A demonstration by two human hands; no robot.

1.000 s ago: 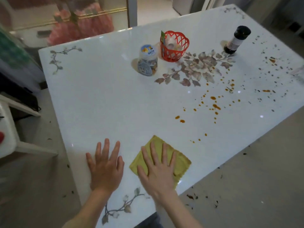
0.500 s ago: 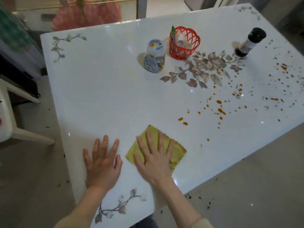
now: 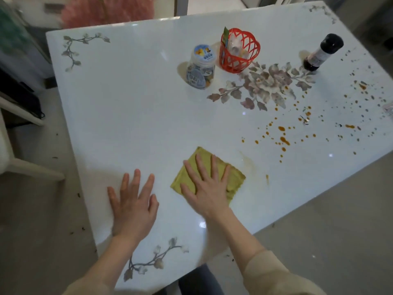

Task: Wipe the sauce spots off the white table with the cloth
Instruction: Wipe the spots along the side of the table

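The square yellow-green cloth (image 3: 232, 179) is pressed flat near the glossy white table's (image 3: 131, 116) front edge by the spread right hand (image 3: 207, 188) (left hand (image 3: 133, 201) likewise flat), orange sauce spots (image 3: 282, 139) lying beyond.

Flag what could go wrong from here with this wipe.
1. A faint brown smear lies just right of the cloth under the flat right hand: the cloth may spread sauce rather than lift it.
2. The sauce spots run up towards the bottle; a wide sweep could tip it.
3. A few spots sit on the flower print and could be missed.
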